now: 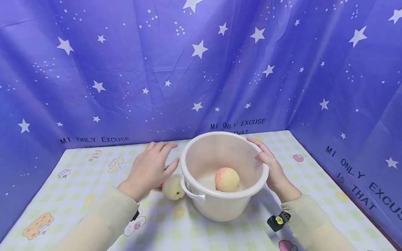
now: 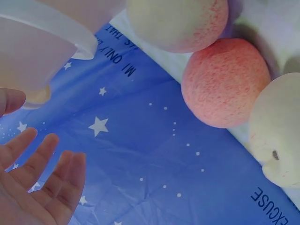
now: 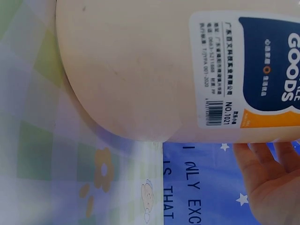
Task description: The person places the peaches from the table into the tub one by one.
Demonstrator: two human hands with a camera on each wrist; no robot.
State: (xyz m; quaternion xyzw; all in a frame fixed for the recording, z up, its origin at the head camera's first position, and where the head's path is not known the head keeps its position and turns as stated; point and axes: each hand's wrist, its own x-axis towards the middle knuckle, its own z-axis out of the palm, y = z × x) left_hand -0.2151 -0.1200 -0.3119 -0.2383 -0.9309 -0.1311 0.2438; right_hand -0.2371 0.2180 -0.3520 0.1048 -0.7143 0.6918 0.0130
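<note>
A white plastic bucket (image 1: 222, 207) stands at the middle of the table, its mouth facing me, with one yellow-pink peach (image 1: 227, 180) inside. My right hand (image 1: 273, 171) grips the bucket's right side, thumb at the rim; in the right wrist view its fingers (image 3: 260, 157) lie along the wall. Left of the bucket, my left hand (image 1: 152, 168) hovers with fingers spread and nothing held. Below and beside it lie a pale peach (image 1: 172, 187) and a reddish peach (image 2: 226, 83), the latter mostly hidden in the head view. The left wrist view shows another pale peach (image 2: 281, 131).
A checked tablecloth (image 1: 69, 208) with cartoon prints covers the table. Blue star-printed curtains (image 1: 170, 66) hang behind and at both sides. The bucket's white handle (image 1: 192, 194) hangs down at its front left. A printed label (image 3: 220, 70) is stuck on the bucket.
</note>
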